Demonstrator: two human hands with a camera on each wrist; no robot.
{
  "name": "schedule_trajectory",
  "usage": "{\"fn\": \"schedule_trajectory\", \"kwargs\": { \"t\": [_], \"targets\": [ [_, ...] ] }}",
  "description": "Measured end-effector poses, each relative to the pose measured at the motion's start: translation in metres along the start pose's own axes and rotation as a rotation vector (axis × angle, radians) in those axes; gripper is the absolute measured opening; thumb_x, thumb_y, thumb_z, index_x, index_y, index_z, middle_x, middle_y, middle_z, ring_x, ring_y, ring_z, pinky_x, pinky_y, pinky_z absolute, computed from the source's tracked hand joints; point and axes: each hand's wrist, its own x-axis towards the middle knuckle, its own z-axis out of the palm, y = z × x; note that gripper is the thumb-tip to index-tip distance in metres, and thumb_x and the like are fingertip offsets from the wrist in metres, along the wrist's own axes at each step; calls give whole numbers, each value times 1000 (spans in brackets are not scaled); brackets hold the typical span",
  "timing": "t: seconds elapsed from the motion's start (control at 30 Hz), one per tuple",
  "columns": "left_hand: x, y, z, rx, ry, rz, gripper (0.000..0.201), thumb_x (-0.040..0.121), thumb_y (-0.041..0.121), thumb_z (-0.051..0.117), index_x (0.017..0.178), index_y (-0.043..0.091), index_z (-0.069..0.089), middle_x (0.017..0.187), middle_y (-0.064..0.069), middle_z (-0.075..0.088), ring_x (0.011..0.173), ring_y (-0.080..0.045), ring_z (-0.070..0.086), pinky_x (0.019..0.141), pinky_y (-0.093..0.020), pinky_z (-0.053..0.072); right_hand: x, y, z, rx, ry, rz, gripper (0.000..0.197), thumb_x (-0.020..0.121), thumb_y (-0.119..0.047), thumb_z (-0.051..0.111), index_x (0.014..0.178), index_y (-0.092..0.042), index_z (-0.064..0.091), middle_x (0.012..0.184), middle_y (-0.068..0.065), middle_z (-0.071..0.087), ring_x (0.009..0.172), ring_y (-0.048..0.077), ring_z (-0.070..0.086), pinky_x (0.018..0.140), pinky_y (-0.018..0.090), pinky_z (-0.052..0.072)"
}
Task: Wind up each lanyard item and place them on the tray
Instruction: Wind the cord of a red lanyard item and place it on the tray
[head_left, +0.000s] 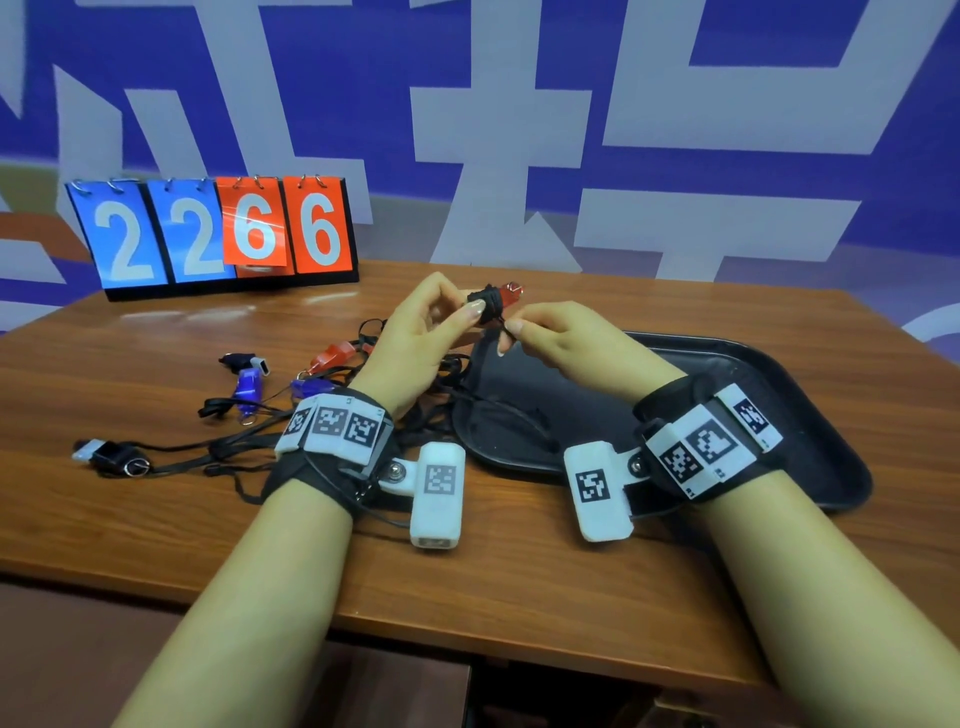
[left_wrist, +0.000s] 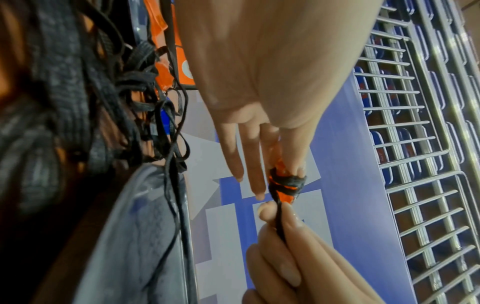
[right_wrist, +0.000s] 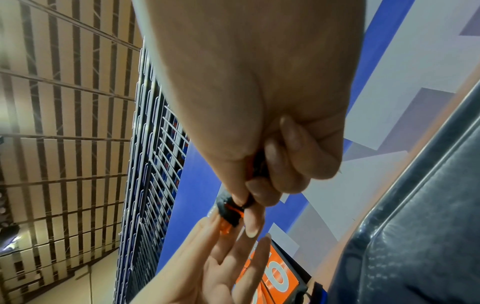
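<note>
A red whistle (head_left: 511, 292), its black lanyard wound round the body, is held up over the table's middle. My left hand (head_left: 470, 305) pinches the wrapped whistle (left_wrist: 284, 184) between thumb and fingers, the other fingers straight. My right hand (head_left: 511, 330) pinches the loose end of the cord (left_wrist: 279, 223) just below the whistle (right_wrist: 230, 214). The black tray (head_left: 753, 384) lies on the table under and to the right of the right hand, with a loose black cord on its left part.
Left of the tray lies a tangle of black lanyards (head_left: 249, 447) with a black whistle (head_left: 244, 361), blue whistles (head_left: 248, 387), a red whistle (head_left: 332, 356) and another black whistle (head_left: 111, 456). A flip scoreboard (head_left: 218, 234) stands at the back left.
</note>
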Motion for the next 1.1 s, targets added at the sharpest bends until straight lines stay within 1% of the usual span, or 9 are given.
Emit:
{"fn": "schedule_trajectory", "kwargs": {
  "t": [0.17,0.23,0.3,0.43,0.53,0.73,0.87,1.0,1.1],
  "targets": [
    [2,-6,-2,85,-10,-35,18,98,14,60,86,7,49,78,7,62,84,-8,65,84,-34,57,1,2,0,-68,29,14,24,102,-25,49,97,-18,72,69,-9,62,57,11,48,53,13,35],
    [2,-5,-1,70,-10,-54,17,98,11,59,86,7,48,76,10,67,82,-4,68,78,-26,55,1,3,0,-23,149,-7,19,99,-23,55,94,-17,73,73,-7,70,56,7,54,57,16,42],
    [-1,-3,0,15,-14,-83,13,98,7,58,90,5,48,84,2,73,87,-12,74,77,-23,57,1,3,-2,83,246,-42,15,97,-18,59,96,-13,73,77,-4,73,60,1,60,59,14,47],
    [-3,2,2,-101,-30,-134,22,96,4,61,112,4,47,101,-19,74,92,-27,75,87,-38,58,-1,1,-4,225,220,-63,14,96,-13,61,99,-4,71,82,4,73,67,4,64,62,12,47],
    [-4,5,4,-143,-108,-155,40,98,6,58,134,21,51,112,-14,73,101,-26,72,90,-35,57,-2,1,-4,328,169,-63,15,95,-11,62,102,-1,69,84,6,72,70,5,64,64,14,48],
    [-6,10,4,-302,-84,-192,31,96,0,56,123,11,66,112,-8,74,102,-24,72,82,-26,57,-5,2,-8,557,134,-81,23,92,-3,63,114,3,66,100,15,74,90,18,72,84,27,57],
    [-7,9,5,-319,-40,-181,32,92,-2,60,121,9,67,107,-8,75,97,-20,73,79,-25,58,-4,-1,-4,700,127,-48,19,94,-2,60,111,2,68,98,16,75,89,23,73,80,25,57],
    [-6,8,7,-272,-52,-188,31,92,2,63,122,8,67,108,-10,75,98,-25,73,87,-32,59,-2,0,-1,673,244,-9,17,95,-13,62,106,-8,73,84,3,72,66,10,59,63,18,50],
    [-5,7,6,-247,-51,-193,29,92,4,64,121,10,68,106,-12,75,97,-26,74,87,-31,59,0,4,0,659,297,0,20,95,-15,62,110,-9,73,90,0,69,69,9,54,62,18,46]
  ]
}}
